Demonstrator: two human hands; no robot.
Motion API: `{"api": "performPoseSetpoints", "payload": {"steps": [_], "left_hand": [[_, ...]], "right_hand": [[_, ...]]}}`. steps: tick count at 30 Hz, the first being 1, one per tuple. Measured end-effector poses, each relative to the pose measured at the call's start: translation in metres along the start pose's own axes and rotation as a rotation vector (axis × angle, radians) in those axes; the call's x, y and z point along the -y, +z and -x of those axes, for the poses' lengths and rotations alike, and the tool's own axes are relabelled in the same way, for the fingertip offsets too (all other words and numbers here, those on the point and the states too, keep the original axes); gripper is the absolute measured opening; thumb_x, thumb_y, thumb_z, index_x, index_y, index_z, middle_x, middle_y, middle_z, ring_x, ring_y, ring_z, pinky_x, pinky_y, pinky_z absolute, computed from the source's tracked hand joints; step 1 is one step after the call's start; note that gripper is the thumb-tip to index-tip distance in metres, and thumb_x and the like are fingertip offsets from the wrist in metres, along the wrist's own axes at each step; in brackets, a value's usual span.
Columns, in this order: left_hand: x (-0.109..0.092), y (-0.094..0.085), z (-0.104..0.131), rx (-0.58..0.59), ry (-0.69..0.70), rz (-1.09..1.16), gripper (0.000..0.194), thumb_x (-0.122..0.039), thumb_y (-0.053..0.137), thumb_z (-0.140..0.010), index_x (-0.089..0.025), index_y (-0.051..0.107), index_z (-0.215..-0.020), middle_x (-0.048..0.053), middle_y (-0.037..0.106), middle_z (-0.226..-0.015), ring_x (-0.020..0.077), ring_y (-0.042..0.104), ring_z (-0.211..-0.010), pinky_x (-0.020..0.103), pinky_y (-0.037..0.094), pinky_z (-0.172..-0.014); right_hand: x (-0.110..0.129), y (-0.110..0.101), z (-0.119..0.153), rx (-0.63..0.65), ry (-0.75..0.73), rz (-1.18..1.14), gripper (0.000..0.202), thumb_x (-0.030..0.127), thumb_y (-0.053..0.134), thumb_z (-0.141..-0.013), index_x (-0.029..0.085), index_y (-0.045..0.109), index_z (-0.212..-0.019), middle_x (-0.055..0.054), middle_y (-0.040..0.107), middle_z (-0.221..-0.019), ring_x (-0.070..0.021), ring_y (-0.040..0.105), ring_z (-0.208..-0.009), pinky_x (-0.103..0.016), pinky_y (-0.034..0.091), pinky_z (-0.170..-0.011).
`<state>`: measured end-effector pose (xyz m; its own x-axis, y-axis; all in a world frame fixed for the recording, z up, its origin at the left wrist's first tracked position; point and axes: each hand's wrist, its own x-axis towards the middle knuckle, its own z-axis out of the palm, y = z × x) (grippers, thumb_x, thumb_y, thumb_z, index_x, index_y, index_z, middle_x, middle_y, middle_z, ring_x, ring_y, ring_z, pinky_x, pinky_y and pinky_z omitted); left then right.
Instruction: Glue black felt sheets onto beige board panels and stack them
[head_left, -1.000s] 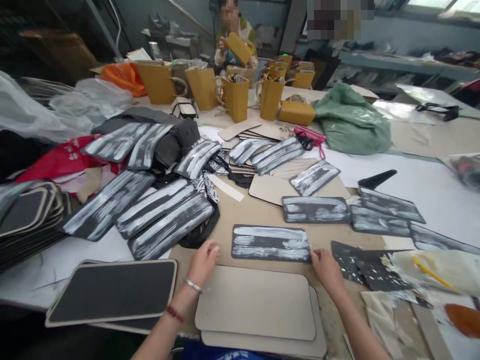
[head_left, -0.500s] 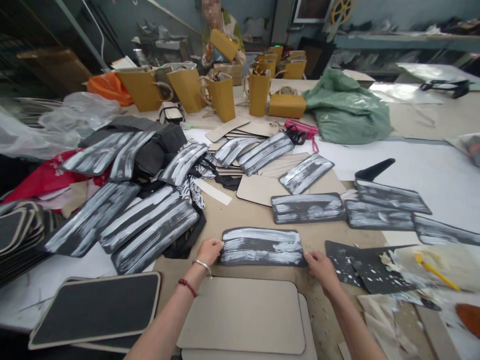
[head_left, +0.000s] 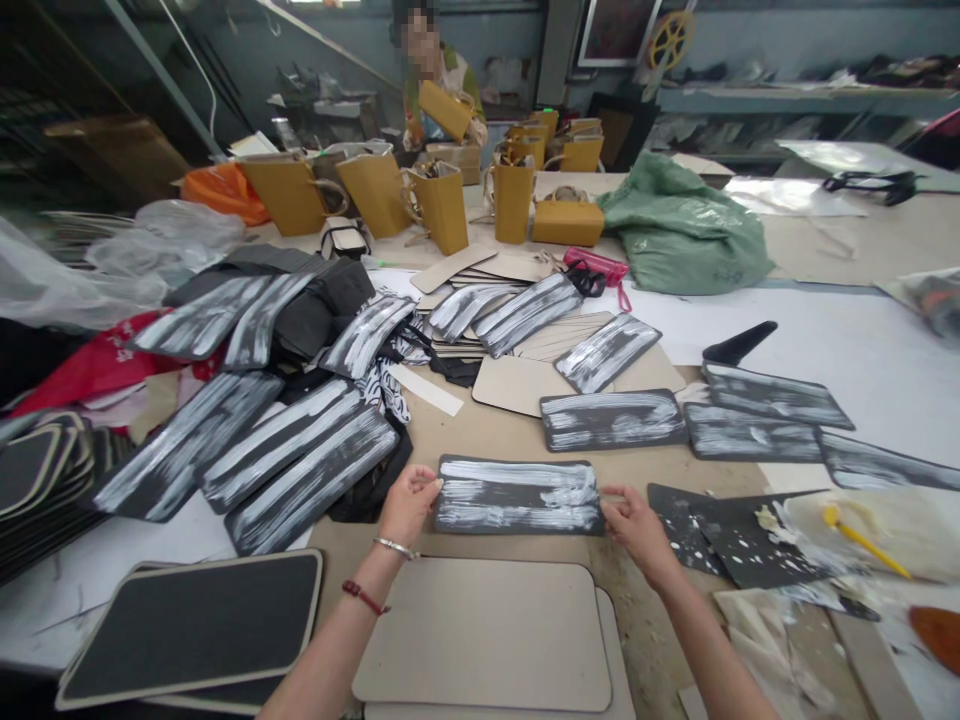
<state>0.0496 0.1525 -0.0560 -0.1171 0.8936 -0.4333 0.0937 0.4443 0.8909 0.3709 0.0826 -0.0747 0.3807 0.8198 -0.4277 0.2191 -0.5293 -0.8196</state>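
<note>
Just beyond the beige board, you hold the white-streaked dark panel by its short ends, your left hand pinching one end and your right hand the other. The step in hand looks like positioning this panel; the next move seems to call for an even pinch at both ends, leaving the streaks untouched.

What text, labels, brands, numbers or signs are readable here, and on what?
No text readable for certain.
Red material: white marks, possibly print, too small and blurred to read.
Green bag: faint marks near its lower right edge, too blurred to read.
White-streaked dark panel between the left hand and right hand: no lettering visible.
</note>
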Motion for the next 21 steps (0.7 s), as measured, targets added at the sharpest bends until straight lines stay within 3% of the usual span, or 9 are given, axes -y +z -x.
{"api": "performPoseSetpoints", "payload": {"steps": [6,10,13,17,21], "left_hand": [[-0.008,-0.003,0.010,0.021,0.026,0.139,0.029,-0.037,0.072,-0.049,-0.015,0.060,-0.064,-0.003,0.057,-0.052,0.0075,0.048,-0.047,0.019,0.037,-0.046],[-0.026,-0.013,0.019,0.055,-0.032,0.330,0.034,-0.034,0.077,-0.047,-0.013,0.065,-0.071,0.002,0.065,-0.064,0.0108,0.056,-0.058,0.023,0.044,-0.056],[-0.044,-0.025,0.029,0.098,-0.069,0.437,0.036,-0.032,0.080,-0.044,-0.011,0.067,-0.071,0.004,0.067,-0.067,0.0117,0.058,-0.061,0.023,0.046,-0.059],[-0.063,-0.044,0.048,0.114,-0.023,0.458,0.036,-0.032,0.078,-0.048,-0.011,0.067,-0.076,0.005,0.068,-0.074,0.0107,0.057,-0.064,0.022,0.045,-0.061],[-0.069,-0.061,0.067,0.108,0.091,0.428,0.042,-0.032,0.079,-0.047,-0.013,0.065,-0.082,0.002,0.066,-0.074,0.0115,0.058,-0.068,0.025,0.046,-0.067]], "right_hand": [[0.013,-0.006,0.009,0.047,-0.103,-0.021,0.035,0.044,0.059,-0.060,0.017,0.065,-0.082,-0.002,0.064,-0.067,-0.0155,0.055,-0.058,-0.028,0.046,-0.056],[0.045,-0.010,0.028,0.140,-0.039,-0.231,0.040,0.045,0.070,-0.056,0.016,0.068,-0.085,-0.006,0.068,-0.085,-0.0194,0.060,-0.077,-0.032,0.049,-0.072],[0.072,-0.009,0.045,0.202,-0.075,-0.322,0.044,0.043,0.075,-0.055,0.016,0.066,-0.089,-0.007,0.068,-0.090,-0.0205,0.061,-0.085,-0.035,0.048,-0.082],[0.100,-0.004,0.068,0.118,-0.256,-0.252,0.043,0.044,0.074,-0.057,0.018,0.065,-0.089,-0.006,0.067,-0.087,-0.0187,0.060,-0.080,-0.033,0.049,-0.077],[0.120,-0.004,0.091,-0.093,-0.396,-0.085,0.036,0.050,0.068,-0.063,0.019,0.064,-0.080,-0.002,0.061,-0.067,-0.0140,0.055,-0.062,-0.027,0.046,-0.059]]}}
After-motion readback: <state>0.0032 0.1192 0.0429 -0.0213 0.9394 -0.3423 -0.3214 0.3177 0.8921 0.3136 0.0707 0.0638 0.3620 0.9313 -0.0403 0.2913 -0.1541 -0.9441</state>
